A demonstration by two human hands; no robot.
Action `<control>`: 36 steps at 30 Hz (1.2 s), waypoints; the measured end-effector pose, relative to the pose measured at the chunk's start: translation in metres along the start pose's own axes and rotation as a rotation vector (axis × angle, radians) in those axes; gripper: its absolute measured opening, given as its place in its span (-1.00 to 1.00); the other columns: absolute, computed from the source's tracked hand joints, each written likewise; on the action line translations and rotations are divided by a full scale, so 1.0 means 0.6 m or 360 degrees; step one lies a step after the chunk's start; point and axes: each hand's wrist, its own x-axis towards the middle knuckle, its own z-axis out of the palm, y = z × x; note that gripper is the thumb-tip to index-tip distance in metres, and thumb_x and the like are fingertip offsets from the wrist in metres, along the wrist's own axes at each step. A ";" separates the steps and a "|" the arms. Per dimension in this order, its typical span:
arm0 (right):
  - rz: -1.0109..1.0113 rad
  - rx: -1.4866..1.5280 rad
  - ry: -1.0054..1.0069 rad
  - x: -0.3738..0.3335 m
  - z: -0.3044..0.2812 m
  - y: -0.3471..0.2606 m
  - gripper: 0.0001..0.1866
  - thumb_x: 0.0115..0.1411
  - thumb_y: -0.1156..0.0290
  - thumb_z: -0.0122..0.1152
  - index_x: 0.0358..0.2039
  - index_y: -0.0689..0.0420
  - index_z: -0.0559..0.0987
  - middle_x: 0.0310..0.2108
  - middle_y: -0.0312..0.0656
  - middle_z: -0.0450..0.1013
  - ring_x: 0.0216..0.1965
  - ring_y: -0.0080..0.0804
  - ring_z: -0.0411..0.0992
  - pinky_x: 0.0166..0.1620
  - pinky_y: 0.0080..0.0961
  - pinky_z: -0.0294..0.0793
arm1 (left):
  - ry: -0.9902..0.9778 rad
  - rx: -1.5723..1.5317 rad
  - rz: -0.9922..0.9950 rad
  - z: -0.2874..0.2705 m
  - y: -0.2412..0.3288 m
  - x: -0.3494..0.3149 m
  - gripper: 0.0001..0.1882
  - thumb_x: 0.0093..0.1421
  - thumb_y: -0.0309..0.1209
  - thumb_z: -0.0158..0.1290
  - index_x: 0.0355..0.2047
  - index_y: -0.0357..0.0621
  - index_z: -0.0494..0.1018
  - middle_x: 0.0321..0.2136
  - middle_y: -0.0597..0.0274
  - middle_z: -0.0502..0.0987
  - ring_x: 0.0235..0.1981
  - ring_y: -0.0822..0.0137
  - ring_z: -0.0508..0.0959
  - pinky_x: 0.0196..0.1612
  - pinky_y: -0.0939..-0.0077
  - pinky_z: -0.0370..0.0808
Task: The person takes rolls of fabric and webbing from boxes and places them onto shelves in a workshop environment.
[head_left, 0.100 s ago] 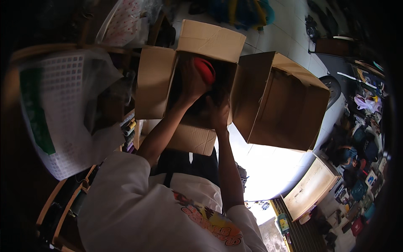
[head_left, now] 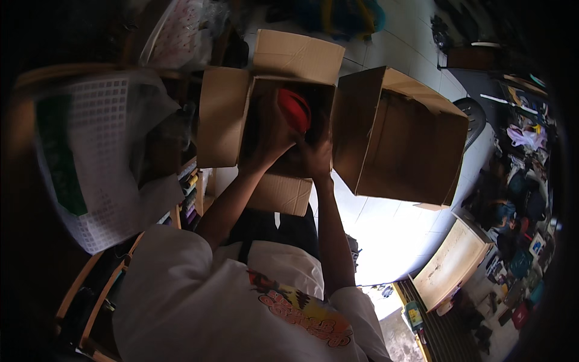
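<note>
An open cardboard box (head_left: 224, 117) stands in front of me with its flaps folded outward. Both hands reach inside it, where deep shadow hides the contents. My left hand (head_left: 278, 134) is closed on a smooth, rounded red object (head_left: 295, 111) with a dark curved edge; its kind does not show clearly. Beside it, my right hand (head_left: 316, 154) is close to the lower end of the red object, thumb toward the left wrist. The right fingers sink into shadow, so whether they grip anything is hidden.
A second open cardboard box (head_left: 357, 136) stands at the right. To the left hangs a white plastic bag (head_left: 111, 163) with a green patch, beside a wooden rack (head_left: 96, 295). A pale board (head_left: 452, 262) and cluttered goods (head_left: 522, 241) lie farther right on the tiled floor.
My right hand has come closer to my left hand and the red object. The red object has turned slightly and shows more of its face. The whole view has shifted a little.
</note>
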 end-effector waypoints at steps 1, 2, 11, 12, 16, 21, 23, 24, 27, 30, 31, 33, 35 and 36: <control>-0.0030 0.0055 -0.0065 0.001 -0.014 -0.018 -0.28 0.07 0.29 0.37 0.19 0.22 0.27 0.02 0.15 0.42 0.05 0.07 0.43 0.04 -0.19 0.45 | 0.0037 0.0143 0.0047 -0.013 0.022 -0.013 0.34 -0.40 -0.06 0.49 0.26 -0.46 -0.06 0.13 -0.34 0.15 0.18 -0.27 0.19 0.25 -0.04 0.15; -0.0056 0.0109 -0.0125 -0.003 -0.027 -0.031 -0.26 0.06 0.29 0.38 0.20 0.21 0.26 0.03 0.14 0.42 0.05 0.07 0.43 0.03 -0.20 0.46 | 0.0003 0.0102 -0.0007 -0.028 0.043 -0.025 0.32 -0.38 -0.09 0.48 0.26 -0.43 -0.05 0.12 -0.31 0.19 0.18 -0.25 0.22 0.23 -0.01 0.20; 0.0167 0.0425 0.0088 -0.140 -0.171 -0.097 -0.56 0.14 0.46 0.29 0.03 0.31 0.48 -0.17 0.00 0.56 -0.16 -0.31 0.54 -0.09 -0.39 0.51 | -0.0334 -0.0111 -0.0017 -0.116 0.185 -0.075 0.02 -0.15 -0.09 0.44 0.23 -0.27 0.17 0.00 -0.03 0.43 0.02 0.10 0.48 0.08 0.25 0.42; 0.0166 0.0468 0.0127 -0.155 -0.198 -0.108 -0.59 0.17 0.48 0.26 0.03 0.32 0.49 -0.17 -0.02 0.56 -0.17 -0.36 0.52 -0.09 -0.41 0.51 | -0.0499 -0.0394 -0.0177 -0.123 0.202 -0.072 -0.09 -0.08 -0.09 0.40 0.17 -0.27 0.24 -0.03 -0.04 0.46 -0.01 0.13 0.50 0.06 0.27 0.43; 0.0266 0.0556 0.0365 -0.233 -0.303 -0.139 -0.62 0.23 0.45 0.22 0.03 0.32 0.51 -0.20 -0.06 0.56 -0.20 -0.44 0.50 -0.05 -0.45 0.47 | -0.0786 -0.0778 -0.0135 -0.084 0.250 -0.079 -0.56 0.24 -0.14 0.15 -0.09 -0.30 0.49 -0.34 0.11 0.59 -0.28 0.42 0.58 -0.20 0.53 0.50; 0.0292 0.0527 0.0722 -0.359 -0.447 -0.120 -0.59 0.27 0.27 0.19 0.00 0.32 0.53 -0.26 -0.08 0.57 -0.24 -0.49 0.48 -0.10 -0.50 0.45 | -0.1101 -0.0937 -0.0236 -0.009 0.429 -0.137 -0.64 0.31 -0.19 0.07 -0.12 -0.26 0.53 -0.37 0.25 0.58 -0.35 0.53 0.54 -0.29 0.65 0.46; 0.0335 0.0485 0.0918 -0.428 -0.508 -0.094 -0.59 0.27 0.26 0.18 -0.01 0.34 0.53 -0.28 -0.08 0.57 -0.25 -0.49 0.48 -0.10 -0.51 0.45 | -0.1060 -0.0918 0.0058 0.046 0.500 -0.184 -0.69 0.34 -0.25 0.03 -0.15 -0.29 0.54 -0.37 0.22 0.59 -0.31 0.52 0.55 -0.26 0.64 0.46; 0.0351 0.0463 0.1015 -0.463 -0.542 -0.079 -0.59 0.28 0.26 0.18 -0.02 0.35 0.53 -0.30 -0.08 0.57 -0.25 -0.48 0.48 -0.11 -0.51 0.45 | -0.1121 -0.0870 0.0146 0.077 0.532 -0.209 -0.70 0.34 -0.28 0.02 -0.15 -0.29 0.54 -0.36 0.20 0.60 -0.31 0.50 0.56 -0.25 0.62 0.47; 0.0355 0.0653 0.1374 -0.570 -0.638 -0.044 -0.63 0.29 0.29 0.17 -0.03 0.32 0.55 -0.30 -0.09 0.58 -0.28 -0.50 0.49 -0.14 -0.56 0.46 | -0.1216 -0.0753 0.0493 0.160 0.644 -0.293 -0.76 0.36 -0.40 -0.04 -0.18 -0.33 0.53 -0.34 0.13 0.62 -0.32 0.45 0.60 -0.23 0.54 0.51; 0.0336 0.0684 0.1769 -0.662 -0.722 -0.013 -0.63 0.30 0.30 0.17 -0.02 0.31 0.55 -0.28 -0.07 0.58 -0.28 -0.50 0.50 -0.15 -0.56 0.49 | -0.1296 -0.0765 0.0729 0.243 0.748 -0.383 -0.76 0.37 -0.39 -0.07 -0.17 -0.33 0.51 -0.37 0.06 0.63 -0.33 0.32 0.65 -0.28 0.48 0.53; 0.0368 0.0694 0.1861 -0.684 -0.745 -0.009 -0.63 0.29 0.30 0.17 -0.02 0.32 0.54 -0.27 -0.06 0.59 -0.27 -0.49 0.51 -0.14 -0.55 0.49 | -0.1323 -0.0790 0.0699 0.269 0.769 -0.407 -0.74 0.37 -0.36 -0.04 -0.13 -0.32 0.51 -0.35 0.07 0.63 -0.31 0.36 0.63 -0.26 0.49 0.52; 0.0417 0.0618 0.2044 -0.717 -0.804 0.009 -0.61 0.29 0.28 0.18 -0.02 0.35 0.54 -0.25 -0.04 0.59 -0.23 -0.44 0.52 -0.10 -0.51 0.50 | -0.1404 -0.0955 0.0621 0.327 0.827 -0.446 -0.72 0.35 -0.33 0.00 -0.11 -0.31 0.51 -0.34 0.11 0.63 -0.29 0.41 0.61 -0.24 0.49 0.52; 0.0340 0.0607 0.2287 -0.729 -0.851 0.034 -0.61 0.29 0.28 0.18 -0.02 0.35 0.55 -0.25 -0.02 0.58 -0.22 -0.42 0.52 -0.09 -0.51 0.49 | -0.1605 -0.1007 0.0376 0.365 0.887 -0.471 -0.64 0.28 -0.30 0.13 -0.04 -0.33 0.48 -0.26 0.15 0.61 -0.21 0.45 0.56 -0.15 0.51 0.51; 0.0295 0.0603 0.2391 -0.729 -0.875 0.048 -0.61 0.30 0.28 0.18 -0.03 0.35 0.55 -0.24 -0.01 0.58 -0.21 -0.42 0.52 -0.08 -0.51 0.49 | -0.1591 -0.1143 0.0312 0.390 0.909 -0.486 -0.62 0.26 -0.31 0.15 -0.03 -0.34 0.47 -0.23 0.13 0.60 -0.18 0.44 0.56 -0.12 0.51 0.50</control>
